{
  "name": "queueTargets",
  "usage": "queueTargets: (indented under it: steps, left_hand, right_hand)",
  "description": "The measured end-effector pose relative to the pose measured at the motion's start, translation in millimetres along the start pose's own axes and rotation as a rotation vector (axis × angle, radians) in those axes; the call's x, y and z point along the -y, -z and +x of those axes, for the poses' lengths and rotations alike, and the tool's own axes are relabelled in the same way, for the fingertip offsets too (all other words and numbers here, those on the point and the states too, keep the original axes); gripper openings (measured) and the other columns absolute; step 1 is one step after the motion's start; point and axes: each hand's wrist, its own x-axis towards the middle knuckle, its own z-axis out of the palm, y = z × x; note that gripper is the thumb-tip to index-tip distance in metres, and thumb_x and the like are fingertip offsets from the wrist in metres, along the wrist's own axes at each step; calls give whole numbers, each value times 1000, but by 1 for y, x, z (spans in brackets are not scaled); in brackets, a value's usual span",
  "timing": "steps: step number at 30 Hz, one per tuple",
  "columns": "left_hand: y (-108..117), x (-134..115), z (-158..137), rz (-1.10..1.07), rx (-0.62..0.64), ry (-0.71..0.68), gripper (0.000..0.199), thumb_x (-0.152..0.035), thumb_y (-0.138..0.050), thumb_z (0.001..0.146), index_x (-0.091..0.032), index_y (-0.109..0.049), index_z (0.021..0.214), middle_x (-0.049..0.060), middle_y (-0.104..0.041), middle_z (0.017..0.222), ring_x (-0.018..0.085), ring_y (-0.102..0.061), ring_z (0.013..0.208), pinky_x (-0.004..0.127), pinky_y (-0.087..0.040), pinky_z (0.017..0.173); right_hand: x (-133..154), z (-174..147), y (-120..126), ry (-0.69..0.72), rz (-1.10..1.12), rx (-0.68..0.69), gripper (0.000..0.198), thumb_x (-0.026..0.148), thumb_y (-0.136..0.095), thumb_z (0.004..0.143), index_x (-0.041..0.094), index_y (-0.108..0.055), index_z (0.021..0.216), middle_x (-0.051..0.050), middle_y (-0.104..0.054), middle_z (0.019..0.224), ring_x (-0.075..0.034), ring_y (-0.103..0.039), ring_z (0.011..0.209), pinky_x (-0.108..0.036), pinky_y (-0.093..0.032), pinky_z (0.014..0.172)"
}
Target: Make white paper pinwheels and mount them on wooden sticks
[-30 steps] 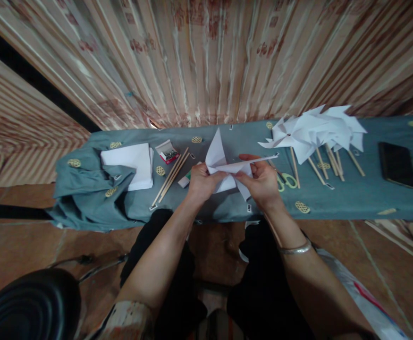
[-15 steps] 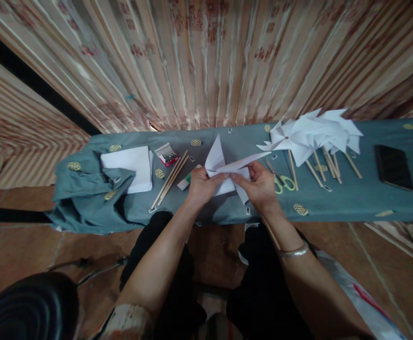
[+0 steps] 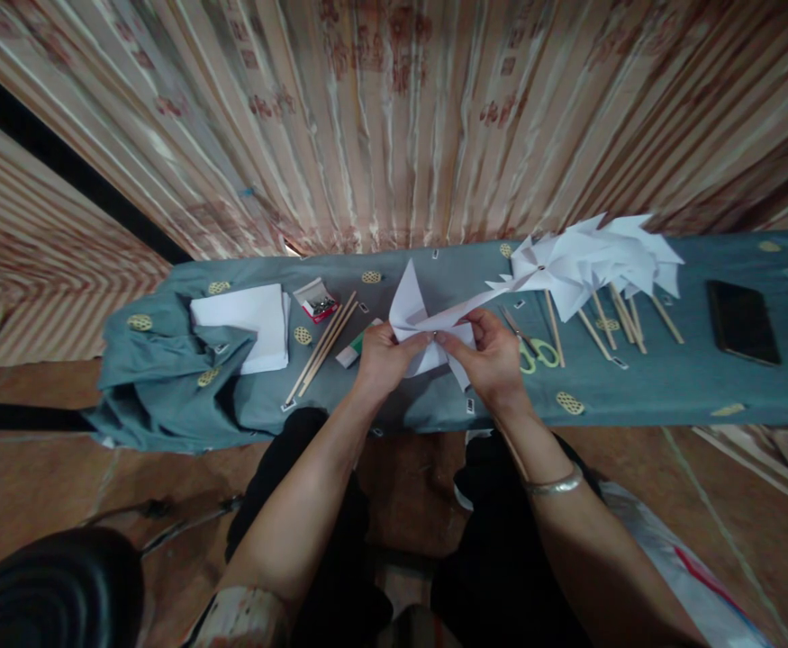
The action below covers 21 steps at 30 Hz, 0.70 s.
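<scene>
Pinching folded white paper pinwheel point(image 3: 434, 322) w/ L fingers point(image 3: 421, 340) & R fingers point(image 3: 453, 346) nr ctr, over grey-blue cloth-covered worktop point(image 3: 637, 396). Could spring open from thumb slip, or tear from over-pressing.

A dark phone point(image 3: 743, 321) is lying on the right part of a blue-green cloth point(image 3: 643, 389). Yellow spots are dotting the cloth, and it is bunching up at the left end. A big curtain point(image 3: 380, 153) is hanging behind it in folds. A black bar point(image 3: 76, 153) is slanting at the left. Below, a round black seat point(image 3: 56, 589) is showing above the brown floor point(image 3: 184, 481), and a pale bag point(image 3: 664, 544) is showing at the lower right.
</scene>
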Motion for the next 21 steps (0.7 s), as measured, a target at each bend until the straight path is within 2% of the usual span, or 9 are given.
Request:
queueTargets:
  steps: [10, 21]
  left_hand:
    - [-2, -6, -4, -30, 22, 29, 16, -22, -79, 56, -12, -74, 68, 0, -71, 65, 14, -60, 58, 26, -49, 59]
    - [-1, -4, -5, -55, 49, 33, 13, -21, -75, 56, -14, -72, 66, -1, -68, 62, 12, -57, 56, 24, -47, 58]
  right_hand:
    - [-1, 0, 0, -16, 7, -8, 36, 31, -79, 62, 22, -60, 92, -1, -71, 81, -18, -66, 69, -34, -54, 66]
    - [3, -1, 1, -38, 1, 28, 35, 37, -81, 59, 23, -61, 84, 1, -71, 75, -18, -65, 66, -32, -54, 60]
